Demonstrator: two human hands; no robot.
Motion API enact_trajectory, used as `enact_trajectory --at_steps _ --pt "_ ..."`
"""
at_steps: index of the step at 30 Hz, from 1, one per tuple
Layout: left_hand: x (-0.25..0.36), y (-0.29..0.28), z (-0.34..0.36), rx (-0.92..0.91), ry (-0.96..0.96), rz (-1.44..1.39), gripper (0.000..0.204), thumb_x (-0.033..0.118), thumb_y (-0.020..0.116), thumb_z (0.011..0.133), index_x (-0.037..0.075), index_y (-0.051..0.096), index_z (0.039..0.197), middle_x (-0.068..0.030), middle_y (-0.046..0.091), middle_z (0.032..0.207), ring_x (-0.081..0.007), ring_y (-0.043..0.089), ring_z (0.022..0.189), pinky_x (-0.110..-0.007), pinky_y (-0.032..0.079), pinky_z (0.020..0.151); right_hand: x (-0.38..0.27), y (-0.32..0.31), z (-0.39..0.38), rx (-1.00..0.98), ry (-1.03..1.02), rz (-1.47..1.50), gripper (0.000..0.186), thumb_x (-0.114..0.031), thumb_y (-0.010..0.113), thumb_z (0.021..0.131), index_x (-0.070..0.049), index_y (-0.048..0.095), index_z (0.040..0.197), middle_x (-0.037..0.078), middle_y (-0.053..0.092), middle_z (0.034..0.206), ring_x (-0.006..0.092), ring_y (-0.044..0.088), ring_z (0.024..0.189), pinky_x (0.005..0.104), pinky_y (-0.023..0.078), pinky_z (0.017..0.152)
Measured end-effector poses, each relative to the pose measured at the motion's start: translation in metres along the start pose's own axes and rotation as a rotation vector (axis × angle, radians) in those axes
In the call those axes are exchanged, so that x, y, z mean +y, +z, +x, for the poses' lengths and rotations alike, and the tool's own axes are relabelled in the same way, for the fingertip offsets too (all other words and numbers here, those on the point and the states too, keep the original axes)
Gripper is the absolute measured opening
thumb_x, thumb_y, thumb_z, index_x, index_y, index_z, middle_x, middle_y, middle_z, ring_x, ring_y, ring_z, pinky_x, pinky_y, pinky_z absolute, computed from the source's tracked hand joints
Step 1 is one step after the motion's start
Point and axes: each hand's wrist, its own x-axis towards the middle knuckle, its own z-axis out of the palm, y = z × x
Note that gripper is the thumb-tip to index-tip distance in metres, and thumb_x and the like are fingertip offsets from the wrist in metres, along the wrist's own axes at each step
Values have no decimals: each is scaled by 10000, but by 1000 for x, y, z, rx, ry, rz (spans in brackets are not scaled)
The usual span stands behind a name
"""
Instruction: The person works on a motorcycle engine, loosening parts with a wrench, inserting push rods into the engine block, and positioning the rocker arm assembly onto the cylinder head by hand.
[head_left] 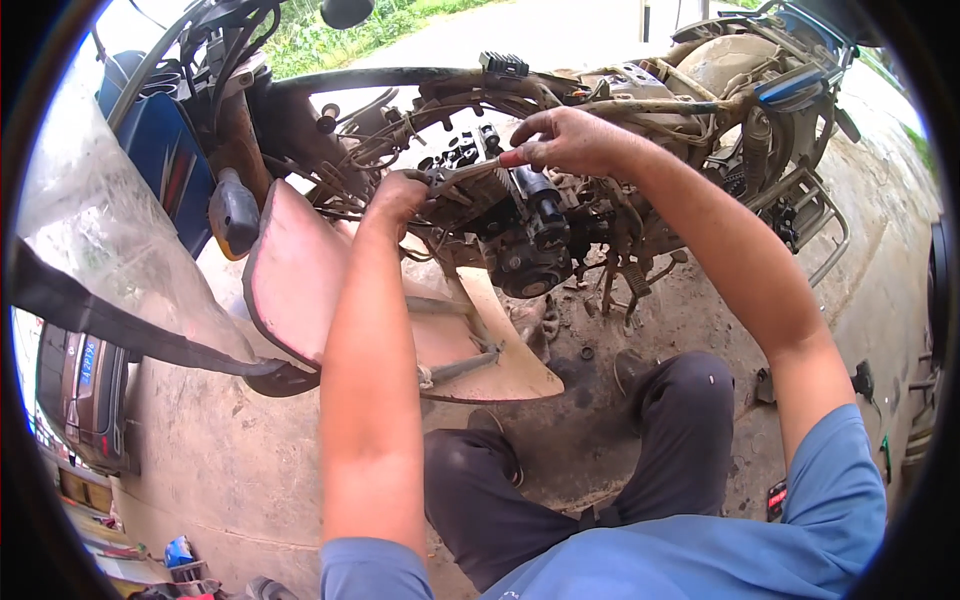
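A partly stripped motorcycle with bare wiring stands in front of me, its black engine (525,255) in the middle and the top of the engine opened up. My right hand (570,142) grips a metal tool with a red handle (512,158) between thumb and fingers. Its pale shaft slants down to the left across the engine's top; I cannot make out the exact kind. At the shaft's left end, beside the engine's top, is my left hand (400,195). Its fingers are curled in, and whatever they hold is hidden.
A pink-and-cream body panel (305,265) hangs left of the engine. Further left are a blue fairing (165,150), clear plastic sheeting (100,200) and a black strap (150,335). A parked car (85,395) stands behind. A small dark ring (587,352) lies on the dirty floor.
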Motion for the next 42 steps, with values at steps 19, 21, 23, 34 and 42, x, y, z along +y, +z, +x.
enact_trajectory --at_steps 19,21,23,34,42 --pt "27 8 -14 34 549 957 461 118 708 852 86 688 1312 -223 728 1202 -404 668 1198 -467 526 1017 -46 200 -22 53 249 1310 166 -226 635 1029 -98 530 1015 -40 487 639 79 436 487 267 331 415" --pt "50 22 -23 -37 561 862 529 45 663 862 112 670 1387 -231 705 1278 -397 649 1248 -445 517 1047 -45 283 19 531 107 1125 152 -192 598 1007 -93 482 1005 -1 507 703 103 435 505 315 385 451" --pt "56 32 -18 -60 592 828 549 44 668 861 117 662 1405 -232 698 1299 -391 645 1261 -434 512 1059 -18 309 52 801 -52 912 120 -170 561 991 -88 474 980 30 523 747 119 437 518 353 426 477" --pt "54 18 -25 -45 351 972 327 -52 595 852 -9 764 1128 -251 723 1197 -380 695 1161 -456 561 1002 48 -23 -8 77 195 158 483 -266 838 917 2 688 1290 25 726 926 103 662 804 280 546 741" --pt "51 24 -20 6 290 1099 276 23 662 863 29 796 1103 -204 747 1208 -358 729 1120 -438 587 949 17 -17 -10 -246 159 38 335 -337 709 1004 -14 723 1094 -57 582 778 52 515 671 253 420 582"
